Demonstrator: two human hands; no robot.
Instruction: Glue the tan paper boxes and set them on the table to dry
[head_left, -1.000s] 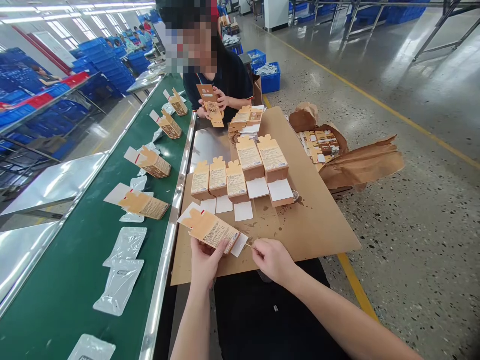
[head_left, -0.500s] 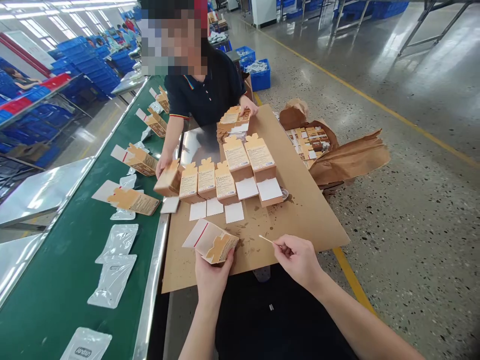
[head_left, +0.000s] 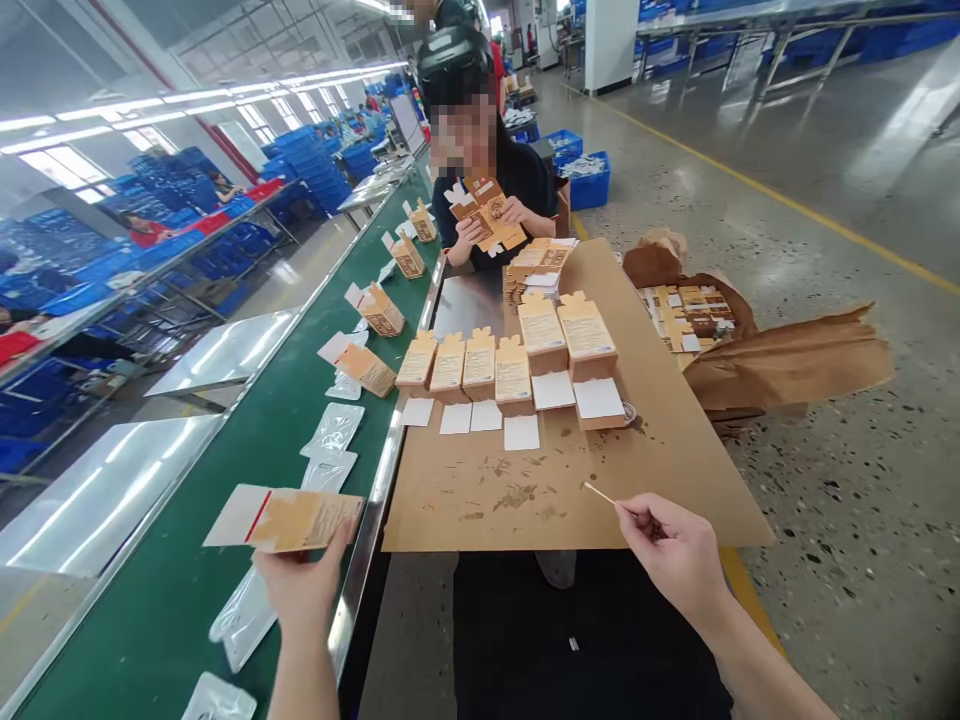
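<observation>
At the far left of my view, I had the left hand (head_left: 301, 585) raised over the green belt (head_left: 150, 600), forearm coming up from the bottom edge, palm beneath the carton (head_left: 281, 520). It was part-open, only as wide as the carton it gripped, with the thumb at the right end; the fingers underneath were mostly hidden, though they seemed curled against it. Half a second earlier I had that carton over the brown sheet (head_left: 450, 525); now it was above the belt, near the silver pouches (head_left: 331, 430). Its long axis ran left to right, nearly level, with the white flap and red strip pointing left.

Further right, the row of boxes (head_left: 448, 367) had a box standing at its left end, where the person across (head_left: 525, 160) had been placing one; that person now held up an unfolded box (head_left: 491, 215) in both hands.

At the right, my right hand (head_left: 671, 550) angled in from the lower right corner, fingertips pinched closed on a cotton swab (head_left: 601, 495), its tip pointing up and left above the sheet.
</observation>
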